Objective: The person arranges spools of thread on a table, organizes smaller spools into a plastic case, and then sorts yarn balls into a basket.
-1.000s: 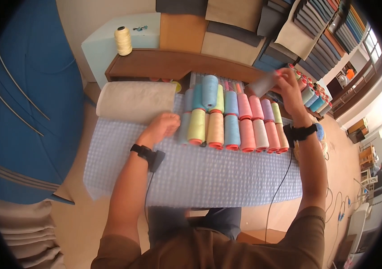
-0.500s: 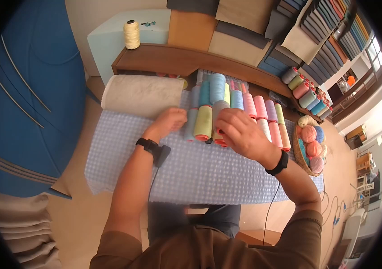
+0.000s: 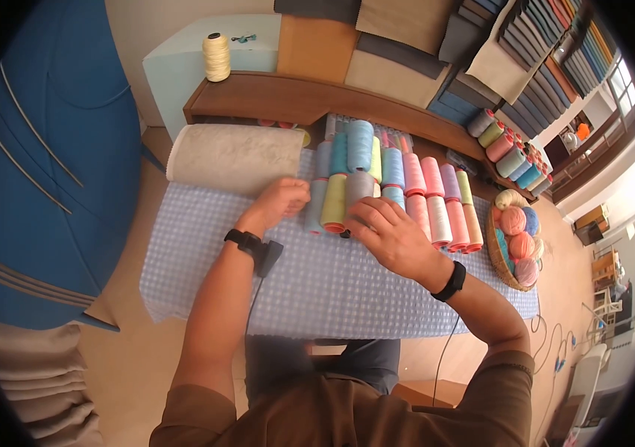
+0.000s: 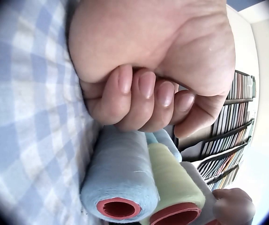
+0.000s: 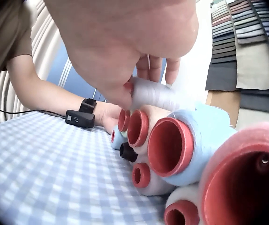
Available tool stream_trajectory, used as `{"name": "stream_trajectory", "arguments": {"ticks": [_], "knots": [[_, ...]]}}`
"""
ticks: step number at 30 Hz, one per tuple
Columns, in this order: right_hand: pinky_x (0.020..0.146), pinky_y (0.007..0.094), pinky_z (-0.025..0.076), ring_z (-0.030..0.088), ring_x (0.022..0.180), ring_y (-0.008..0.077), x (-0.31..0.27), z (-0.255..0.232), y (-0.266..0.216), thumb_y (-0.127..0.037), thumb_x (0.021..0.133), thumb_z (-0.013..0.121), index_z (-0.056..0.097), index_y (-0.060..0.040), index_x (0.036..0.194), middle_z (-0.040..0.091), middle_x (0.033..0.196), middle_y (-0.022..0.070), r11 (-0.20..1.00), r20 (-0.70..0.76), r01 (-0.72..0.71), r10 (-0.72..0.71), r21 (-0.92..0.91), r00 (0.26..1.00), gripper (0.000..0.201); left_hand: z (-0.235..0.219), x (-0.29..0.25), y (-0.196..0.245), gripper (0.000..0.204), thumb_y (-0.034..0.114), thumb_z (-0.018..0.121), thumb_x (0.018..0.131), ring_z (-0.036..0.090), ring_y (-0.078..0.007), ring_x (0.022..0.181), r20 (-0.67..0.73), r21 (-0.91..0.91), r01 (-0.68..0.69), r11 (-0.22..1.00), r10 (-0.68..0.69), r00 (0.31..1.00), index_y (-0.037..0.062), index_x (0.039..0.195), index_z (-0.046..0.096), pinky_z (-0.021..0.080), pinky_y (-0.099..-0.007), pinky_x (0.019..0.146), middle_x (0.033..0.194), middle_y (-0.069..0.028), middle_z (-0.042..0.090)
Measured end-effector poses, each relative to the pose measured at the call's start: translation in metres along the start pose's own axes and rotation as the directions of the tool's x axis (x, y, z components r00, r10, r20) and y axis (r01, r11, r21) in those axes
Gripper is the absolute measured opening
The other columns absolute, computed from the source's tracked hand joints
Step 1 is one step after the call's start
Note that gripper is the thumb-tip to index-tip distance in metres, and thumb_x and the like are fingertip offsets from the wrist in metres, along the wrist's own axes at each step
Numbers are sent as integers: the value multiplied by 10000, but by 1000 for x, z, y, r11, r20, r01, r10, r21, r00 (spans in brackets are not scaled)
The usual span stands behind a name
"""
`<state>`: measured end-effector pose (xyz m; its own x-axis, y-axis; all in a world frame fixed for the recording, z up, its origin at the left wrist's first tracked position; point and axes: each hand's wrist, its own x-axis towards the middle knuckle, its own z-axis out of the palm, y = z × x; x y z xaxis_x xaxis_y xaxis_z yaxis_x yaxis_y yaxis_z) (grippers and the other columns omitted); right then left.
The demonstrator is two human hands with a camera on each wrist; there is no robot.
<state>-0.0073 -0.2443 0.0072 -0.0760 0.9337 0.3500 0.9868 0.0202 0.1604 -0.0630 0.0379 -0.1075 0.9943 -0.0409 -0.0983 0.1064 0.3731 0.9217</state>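
Note:
My right hand (image 3: 392, 237) pinches a grey thread cone (image 3: 359, 186) and holds it on the stacked row of thread cones. In the right wrist view this cone (image 5: 154, 97) lies above a peach cone (image 5: 151, 124), its red base end near the thumb. My left hand (image 3: 279, 203) rests on the checked cloth at the row's left end, fingers curled into the palm. Beside its knuckles, in the left wrist view, are a light blue cone (image 4: 120, 173) and a pale yellow-green cone (image 4: 174, 176). A blue cone (image 3: 360, 145) tops the rear of the stack.
A rolled beige fabric (image 3: 235, 160) lies left of the cones on the checked cloth (image 3: 317, 290). At the right stands a basket of yarn balls (image 3: 515, 246). A brown shelf (image 3: 332, 99) runs behind, with more cones at its right end. A cream cone (image 3: 216, 58) stands at back left.
My right hand has come from the back right to the left part of the row, bringing the grey cone onto the stack. The left hand stays by the row's left end.

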Motion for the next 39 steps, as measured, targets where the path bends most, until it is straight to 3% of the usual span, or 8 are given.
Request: {"name": "stream_trajectory", "arguments": {"ticks": [15, 17, 19, 21, 23, 25, 33, 39], "knots": [[1050, 479, 475, 538, 1253, 382, -17, -20, 14, 64, 717, 661, 592, -32, 1229, 566, 1304, 172, 959, -136, -244, 264, 147, 955, 526, 2, 1, -1, 346, 76, 579, 900, 276, -40, 510, -17, -15, -14, 1000, 13, 1000, 189, 669, 347, 201, -248, 475, 617, 85, 339], [1043, 479, 482, 545, 1236, 391, -20, -47, 38, 53, 733, 675, 583, -23, 1232, 570, 1289, 185, 911, -167, -408, 413, 68, 895, 513, 0, 1, -1, 323, 78, 573, 902, 271, -35, 520, 12, -19, -18, 1000, 18, 1000, 187, 681, 364, 193, -248, 485, 632, 92, 348], [1029, 479, 493, 562, 1197, 416, -49, -39, 107, 29, 747, 706, 568, -3, 1250, 583, 1242, 222, 912, -320, -409, 388, 0, 864, 523, 1, 0, 1, 345, 72, 573, 900, 270, -38, 521, 5, -13, -14, 1000, 14, 1000, 188, 675, 339, 193, -249, 486, 629, 90, 338], [1013, 477, 502, 575, 1172, 435, -84, -27, 178, -22, 771, 733, 560, 16, 1262, 596, 1231, 238, 715, -455, -698, 608, -43, 651, 522, 1, 0, 1, 353, 70, 573, 901, 271, -39, 521, 1, -5, -12, 1000, 12, 1000, 188, 672, 331, 194, -249, 487, 627, 90, 330], [999, 506, 509, 579, 1182, 471, -124, -35, 240, -69, 846, 693, 581, -15, 1294, 597, 1275, 271, 626, -502, -763, 613, -163, 610, 465, 1, 0, 0, 358, 71, 575, 903, 271, -41, 522, 4, -19, -17, 1000, 17, 1000, 187, 670, 329, 193, -250, 488, 625, 90, 327], [1038, 504, 496, 579, 1207, 483, -162, -38, 314, -127, 879, 669, 564, -12, 1339, 550, 1358, 314, 274, -461, -958, 842, -85, 281, 486, 0, 1, 0, 359, 75, 576, 907, 272, -42, 524, 11, -24, -16, 1000, 16, 1000, 185, 669, 332, 192, -251, 489, 624, 89, 326], [1045, 514, 501, 600, 1215, 498, -237, -53, 358, -105, 887, 578, 570, 26, 1280, 545, 1377, 319, 114, -440, -955, 868, -274, 229, 415, -1, -1, 1, 340, 108, 577, 926, 272, -44, 536, 34, -7, -22, 1000, 22, 999, 175, 680, 352, 192, -253, 496, 629, 86, 327], [964, 541, 521, 630, 1136, 515, -240, -47, 341, -132, 880, 637, 490, 24, 1248, 611, 1267, 334, 174, -503, -980, 841, -96, 199, 426, -2, 1, -2, 334, 121, 579, 928, 270, -43, 542, 45, -14, -24, 1000, 24, 999, 174, 682, 359, 193, -254, 500, 633, 89, 329]]}}
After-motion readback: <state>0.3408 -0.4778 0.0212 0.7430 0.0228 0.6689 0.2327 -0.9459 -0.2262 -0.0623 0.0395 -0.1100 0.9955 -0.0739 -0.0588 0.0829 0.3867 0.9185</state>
